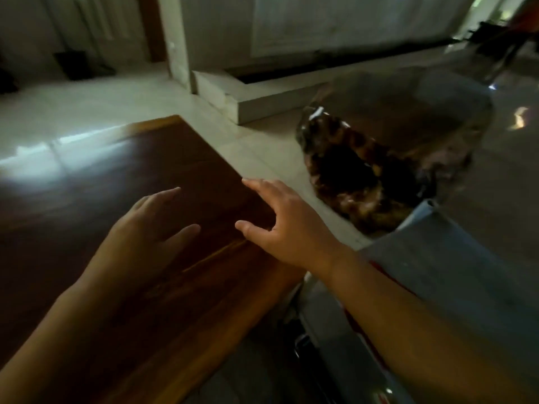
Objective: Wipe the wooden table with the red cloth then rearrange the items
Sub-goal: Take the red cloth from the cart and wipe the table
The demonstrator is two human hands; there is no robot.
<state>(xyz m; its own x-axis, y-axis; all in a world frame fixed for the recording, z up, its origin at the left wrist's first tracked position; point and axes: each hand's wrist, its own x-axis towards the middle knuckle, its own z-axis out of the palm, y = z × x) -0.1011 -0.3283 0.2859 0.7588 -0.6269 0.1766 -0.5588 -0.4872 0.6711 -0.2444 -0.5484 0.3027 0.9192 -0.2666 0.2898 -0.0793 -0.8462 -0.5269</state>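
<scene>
Two bare forearms enter from the near edge and reach forward over a dark wooden surface [87, 205]. The left hand [143, 228] is over the middle of the surface, palm down, fingers loosely spread and holding nothing; whether it touches the wood cannot be told. The right hand [287, 220] is at the right edge of the surface, palm down, fingers spread with the thumb held wide, also holding nothing; its fingertips lie at or just above the edge. The visible part of the surface is bare, with a pale window reflection across its left far portion and lighter grain along its near right border. Under the right forearm, at the near right, lies a grey panel [455, 275] with a thin red strip [379, 268] showing at its edge beside the wrist; whether that strip is the red cloth cannot be told, and no cloth is clearly in view. Below the near right corner sit blurred dark and shiny shapes too unclear to name. Farther right, on the pale tiled floor [256, 147], stands a low table [408, 118] with a glass top on a gnarled dark wood base. Beyond it run a low white step [262, 103] and a white wall. At far left a dark bin [71, 64] stands on the floor.
</scene>
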